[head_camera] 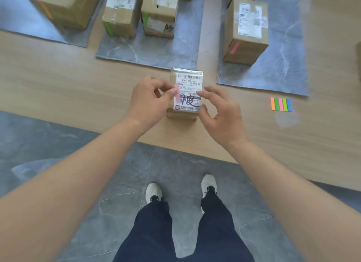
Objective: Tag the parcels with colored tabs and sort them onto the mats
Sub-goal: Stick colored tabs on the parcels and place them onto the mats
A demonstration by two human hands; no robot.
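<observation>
Head view shows the left hand point(150, 103) pinching a pink tab point(178, 96) against the label of the small parcel point(188, 82), which sits between both sets of fingers, the right hand point(220, 113) loose and open, perhaps touching it; steady it there, then smooth the tab flat.
</observation>
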